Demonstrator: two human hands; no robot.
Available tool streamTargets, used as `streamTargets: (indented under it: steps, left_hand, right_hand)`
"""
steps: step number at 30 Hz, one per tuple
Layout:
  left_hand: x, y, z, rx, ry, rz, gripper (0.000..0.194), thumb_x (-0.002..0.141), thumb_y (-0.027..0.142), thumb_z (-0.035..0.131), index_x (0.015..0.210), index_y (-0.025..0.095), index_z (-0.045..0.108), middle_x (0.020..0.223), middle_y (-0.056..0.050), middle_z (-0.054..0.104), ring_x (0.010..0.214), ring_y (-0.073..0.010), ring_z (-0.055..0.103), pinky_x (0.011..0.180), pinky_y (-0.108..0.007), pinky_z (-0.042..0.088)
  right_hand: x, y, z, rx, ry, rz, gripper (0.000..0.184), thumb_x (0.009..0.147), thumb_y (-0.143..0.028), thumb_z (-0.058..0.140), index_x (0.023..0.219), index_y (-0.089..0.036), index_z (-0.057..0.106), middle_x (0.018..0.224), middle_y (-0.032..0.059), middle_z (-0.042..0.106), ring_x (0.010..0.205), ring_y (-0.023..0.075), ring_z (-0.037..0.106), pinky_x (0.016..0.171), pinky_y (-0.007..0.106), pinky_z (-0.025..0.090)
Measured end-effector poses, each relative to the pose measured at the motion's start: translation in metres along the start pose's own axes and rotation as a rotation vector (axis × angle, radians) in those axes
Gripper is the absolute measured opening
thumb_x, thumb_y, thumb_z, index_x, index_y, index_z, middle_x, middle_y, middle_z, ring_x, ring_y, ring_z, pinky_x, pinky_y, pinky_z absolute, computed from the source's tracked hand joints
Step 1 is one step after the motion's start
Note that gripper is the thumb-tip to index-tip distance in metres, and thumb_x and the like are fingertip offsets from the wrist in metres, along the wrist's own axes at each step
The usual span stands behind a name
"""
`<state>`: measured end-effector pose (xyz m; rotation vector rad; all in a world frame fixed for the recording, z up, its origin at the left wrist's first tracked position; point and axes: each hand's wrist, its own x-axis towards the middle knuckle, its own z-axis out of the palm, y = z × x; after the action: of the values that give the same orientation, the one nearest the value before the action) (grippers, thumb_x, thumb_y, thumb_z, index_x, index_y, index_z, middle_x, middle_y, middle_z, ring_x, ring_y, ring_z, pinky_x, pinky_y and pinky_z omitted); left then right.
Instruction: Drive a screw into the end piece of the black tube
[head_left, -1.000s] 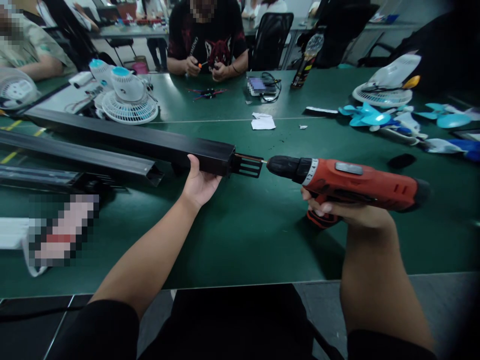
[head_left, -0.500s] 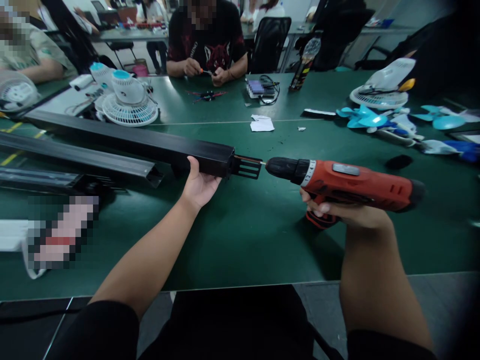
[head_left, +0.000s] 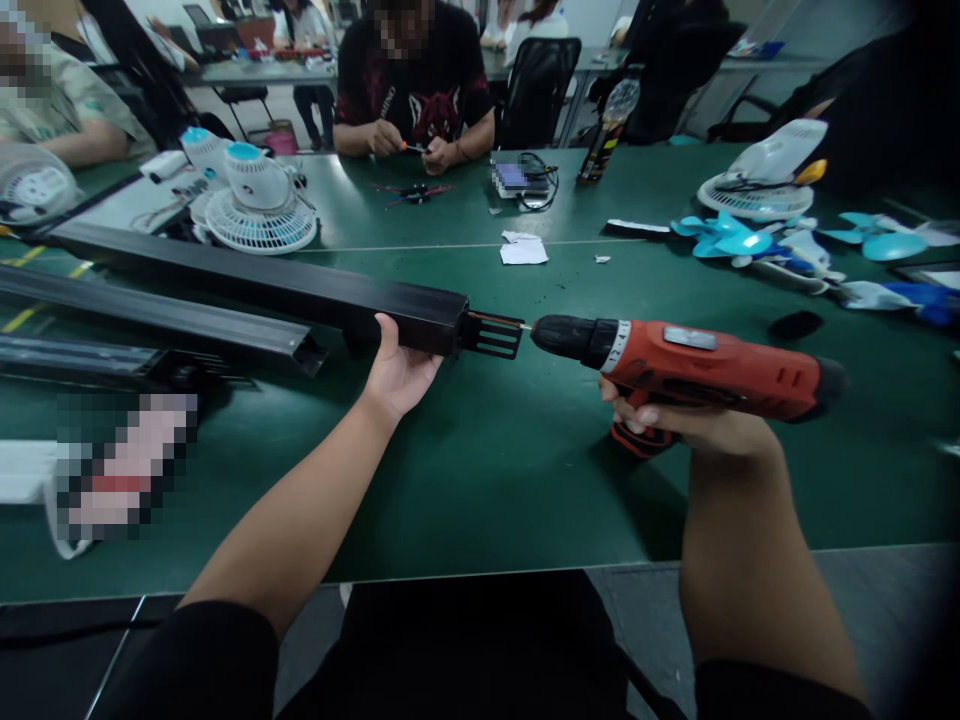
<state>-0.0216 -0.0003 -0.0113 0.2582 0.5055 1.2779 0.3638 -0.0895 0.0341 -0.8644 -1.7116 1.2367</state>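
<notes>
My left hand grips the near end of a long black rectangular tube, thumb on its front side and the other fingers underneath. A flat slotted black bracket sticks out of that end. My right hand is wrapped round the handle of a red cordless drill, held level and pointing left. Its thin bit runs along the top of the bracket toward the tube's end. Where the bit's tip sits is hard to make out.
More black profiles lie at the left, near a blurred-out phone-like item. White fan parts stand beyond. Blue fan blades and a fan head lie at the right. Across the green table, a person holds a screwdriver.
Almost nothing differs. The drill's rear end and my right wrist have shifted very slightly left; the tube and my left hand stay in place.
</notes>
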Motion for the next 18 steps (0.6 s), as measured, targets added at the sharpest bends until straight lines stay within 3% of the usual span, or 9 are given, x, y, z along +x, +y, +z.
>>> streamTargets:
  steps: [8, 18]
  left_hand:
    - [-0.0009, 0.0010, -0.0011, -0.054, 0.009, 0.003, 0.078, 0.130, 0.077, 0.051, 0.184, 0.024, 0.067, 0.155, -0.014, 0.091, 0.161, -0.0305, 0.082, 0.142, -0.044, 0.065]
    - [-0.0018, -0.0001, 0.0033, 0.032, 0.048, 0.012, 0.081, 0.130, 0.080, 0.045, 0.182, 0.023, 0.068, 0.154, -0.014, 0.091, 0.164, -0.0309, 0.080, 0.139, -0.041, 0.066]
  right_hand:
    - [0.0004, 0.0006, -0.0004, 0.002, 0.009, -0.006, 0.031, 0.098, -0.047, 0.109, 0.119, -0.027, 0.097, 0.098, 0.0063, 0.086, 0.059, 0.0151, 0.065, 0.047, 0.029, 0.059]
    - [0.0004, -0.0015, 0.0014, 0.004, 0.005, 0.004, 0.032, 0.099, -0.048, 0.108, 0.119, -0.026, 0.097, 0.092, 0.0049, 0.083, 0.057, 0.0156, 0.064, 0.048, 0.030, 0.058]
